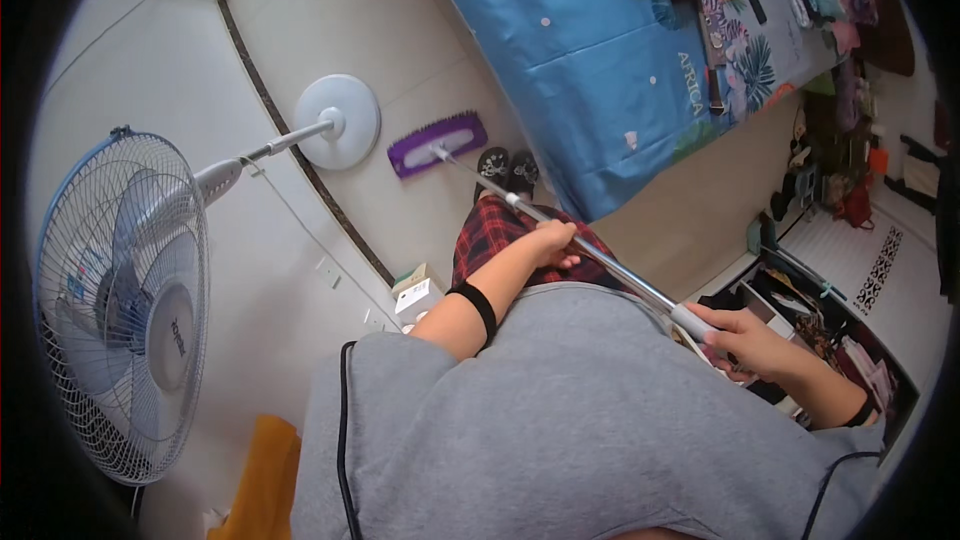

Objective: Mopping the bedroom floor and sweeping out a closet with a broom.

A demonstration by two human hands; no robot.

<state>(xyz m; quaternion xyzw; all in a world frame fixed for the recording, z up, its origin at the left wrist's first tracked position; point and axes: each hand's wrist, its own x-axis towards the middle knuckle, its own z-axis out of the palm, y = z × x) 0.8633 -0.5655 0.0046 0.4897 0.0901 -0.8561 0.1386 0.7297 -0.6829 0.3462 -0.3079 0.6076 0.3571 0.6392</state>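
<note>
Both hands hold the telescopic metal pole (619,270) of a flat floor mop. My left hand (556,244) wraps around the lower part of the pole, in front of my plaid trousers. Higher up, my right hand (739,341) grips the pole near its grey end grip (691,321). The pole slopes away from my right side down to the mop head (437,144), which has a purple fringed pad and a pale plate. It rests on the light tiled floor (420,52), just ahead of my dark patterned shoes (508,169).
A standing fan (124,307) rises on the left, its round white base (337,121) near the mop head. To the right is a bed with a blue printed sheet (555,67). An open drawer (817,330) full of items lies beyond my right hand. Small boxes (418,300) stand by the wall.
</note>
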